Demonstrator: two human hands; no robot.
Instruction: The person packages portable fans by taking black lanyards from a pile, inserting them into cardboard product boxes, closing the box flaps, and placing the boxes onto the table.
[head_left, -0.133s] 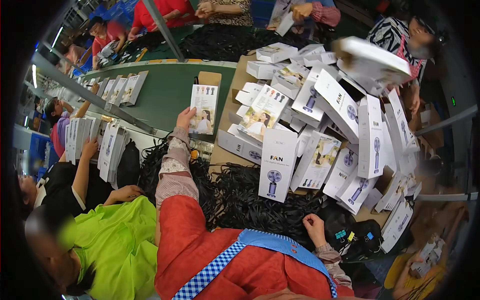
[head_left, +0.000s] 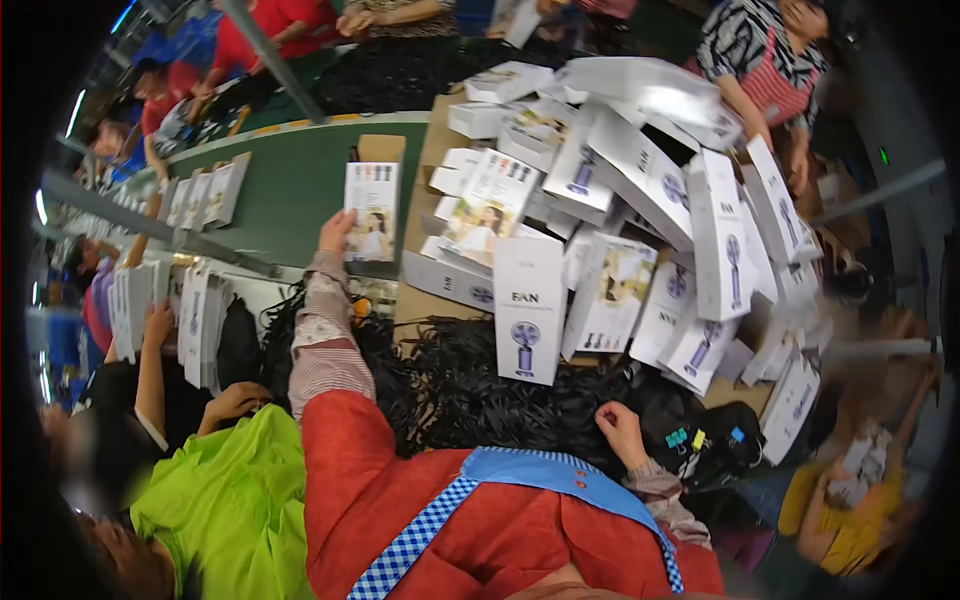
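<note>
My left hand [head_left: 337, 232] is closed on the left edge of a white carton [head_left: 371, 200] with a photo on its front and its brown top flap standing up. The carton is at the edge of the green conveyor belt [head_left: 290, 170]. Nearer my body, my right hand [head_left: 622, 432] has its fingers curled together beside a heap of black straps [head_left: 470, 385]; whether anything is in them I cannot make out. Between the hands, a white carton with a purple fan picture [head_left: 528, 325] leans at the front of a large pile of similar cartons [head_left: 640, 165].
Several cartons [head_left: 225, 190] stand along the belt's left part. A black bag with coloured clips [head_left: 690, 430] lies right of my right hand. A metal post [head_left: 265, 50] crosses the upper left. Co-workers stand around, one in a lime-green top [head_left: 230, 490] close on my left.
The view has shifted, so most things sit further left and higher. A blurred carton that was in the air at the upper right is now down on the pile. My left hand keeps its hold.
</note>
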